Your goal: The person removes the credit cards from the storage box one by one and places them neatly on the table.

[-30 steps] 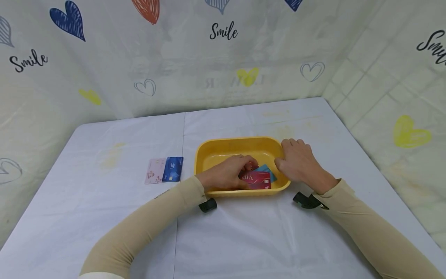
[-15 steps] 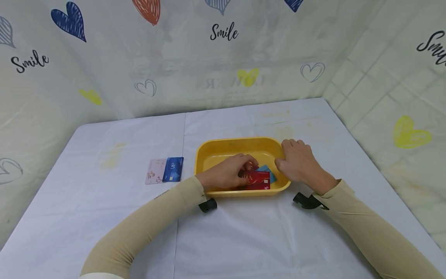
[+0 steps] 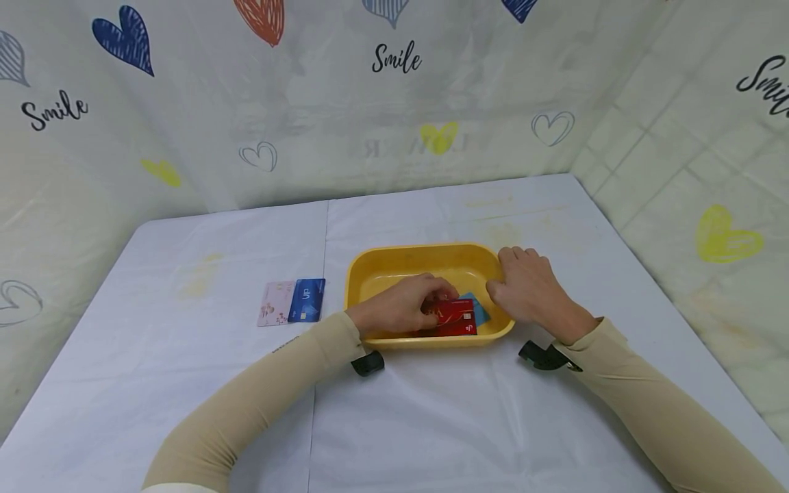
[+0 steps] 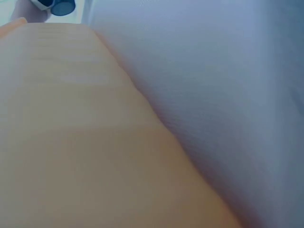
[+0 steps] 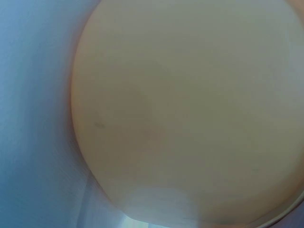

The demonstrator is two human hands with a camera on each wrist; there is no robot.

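Observation:
In the head view a yellow plastic tray (image 3: 382,275) sits on the table. My left hand (image 3: 403,301) reaches over its near left side and pinches a red card (image 3: 459,324) between thumb and fingers, low inside it. Partly covered by the red card is a light blue card (image 3: 477,309). My right hand (image 3: 533,287) grips the tray's right rim, fingers curled over the edge. The fingertips of my left hand are partly hidden. Both wrist views are mostly filled by pale sleeve and show neither hand's hold.
Left of the tray, a blue VIP card (image 3: 306,300) lies side by side with a pale pink card (image 3: 274,303). A white cloth (image 3: 394,424) covers the table, and a patterned curtain (image 3: 320,103) hangs behind it.
The red card has shifted slightly left and tilted within my left fingers, uncovering a little more of the blue card's right part. My right hand keeps its place on the rim.

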